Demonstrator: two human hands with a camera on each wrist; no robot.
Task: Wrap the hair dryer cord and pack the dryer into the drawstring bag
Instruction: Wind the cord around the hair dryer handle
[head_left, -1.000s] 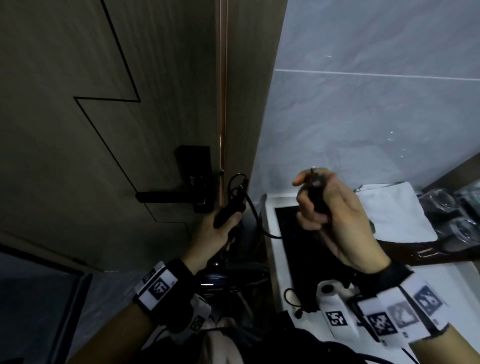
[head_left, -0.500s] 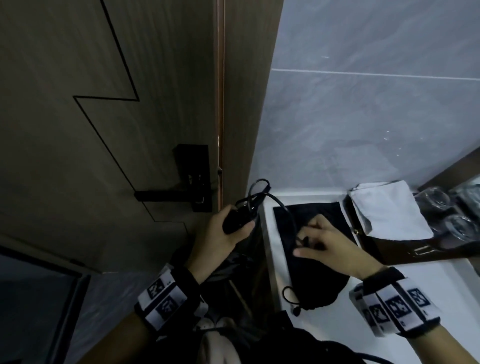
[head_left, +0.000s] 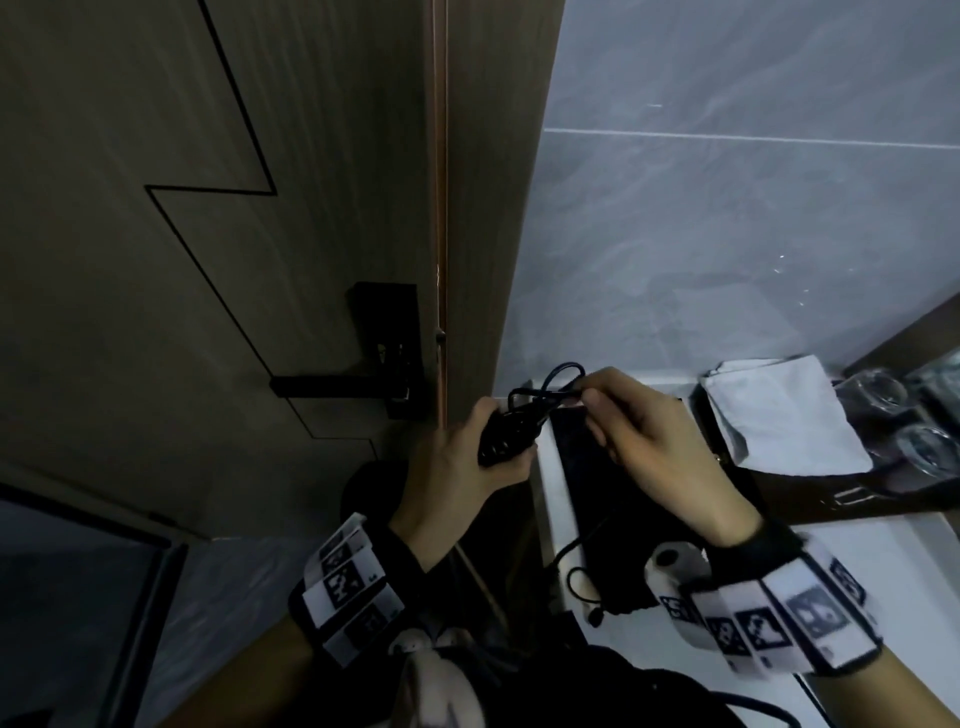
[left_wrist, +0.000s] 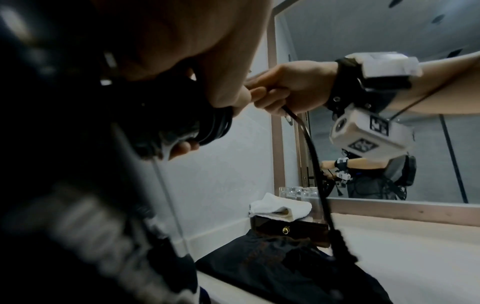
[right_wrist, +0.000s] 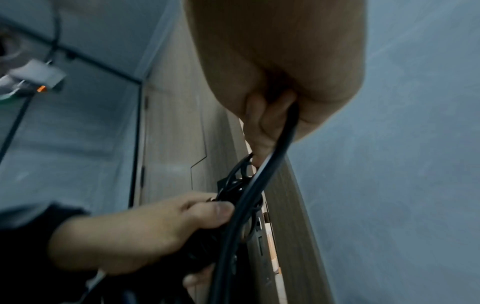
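My left hand (head_left: 501, 454) grips the black hair dryer handle (head_left: 506, 434) just left of the counter edge, with cord coils wound round it (left_wrist: 207, 127). Most of the dryer's body is hidden below that hand. My right hand (head_left: 587, 397) pinches the black cord (head_left: 563, 376) right beside the handle, where a small loop stands up. In the right wrist view the cord (right_wrist: 259, 185) runs taut from my right fingers down past the left hand (right_wrist: 155, 226). The black drawstring bag (head_left: 576, 457) lies flat on the white counter (head_left: 883, 561) under my right hand, also visible as the bag (left_wrist: 285, 267).
A wooden door with a black lever handle (head_left: 337, 385) stands close on the left. A folded white towel (head_left: 779, 415) sits on a dark box, with drinking glasses (head_left: 872, 389) beyond it. A framed mirror (left_wrist: 389, 123) backs the counter.
My right hand dropped from holding the plug end up high to the bag, then came back up to the handle with the cord. The left hand moved slightly right, still gripping the handle.
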